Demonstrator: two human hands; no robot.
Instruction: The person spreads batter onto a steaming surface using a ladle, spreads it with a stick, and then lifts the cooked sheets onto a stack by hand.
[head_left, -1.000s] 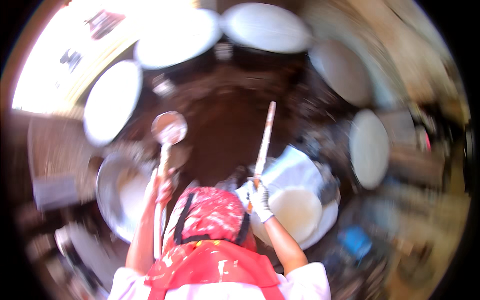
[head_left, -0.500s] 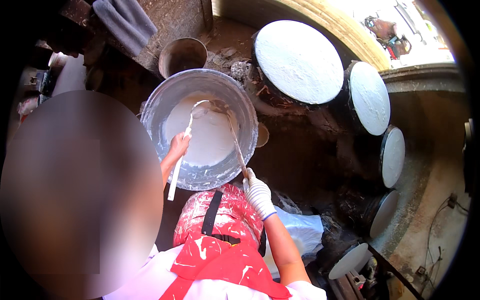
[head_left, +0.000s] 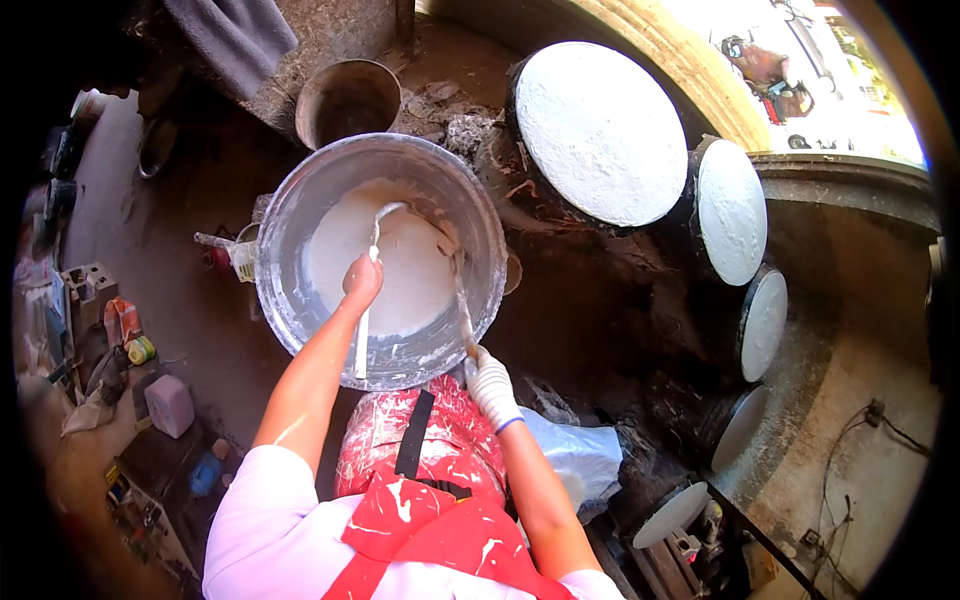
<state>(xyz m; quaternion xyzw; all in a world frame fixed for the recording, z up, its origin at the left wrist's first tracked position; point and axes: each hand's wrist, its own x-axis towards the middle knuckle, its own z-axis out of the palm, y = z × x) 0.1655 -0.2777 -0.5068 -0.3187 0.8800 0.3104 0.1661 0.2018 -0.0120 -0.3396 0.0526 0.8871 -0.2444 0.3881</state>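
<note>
A large grey bucket (head_left: 272, 290) stands in front of me, smeared with white and holding a thick white liquid (head_left: 335, 225). My bare left hand (head_left: 363, 278) is closed round the pale handle of a ladle (head_left: 390, 208), whose curved, coated end is over the liquid. The lower handle hangs past my fist, across the bucket's near wall. My right hand (head_left: 492, 390), in a striped white glove, grips a long stick (head_left: 463, 305) at the near rim. The stick slants into the bucket; its far end is coated and its shape hard to make out.
Several round, dark-rimmed pans with white tops, such as the big one (head_left: 602, 135), curve round to my right. An older bucket (head_left: 350, 105) stands behind the grey one. A clear plastic sheet (head_left: 575, 450) lies beside my right forearm. Bottles and a pink container (head_left: 170, 405) crowd the left.
The ladle and my left hand have shifted slightly in the bucket. The stick stands more upright, with my gloved hand a little left and lower. The view has shifted, showing more of the left side.
</note>
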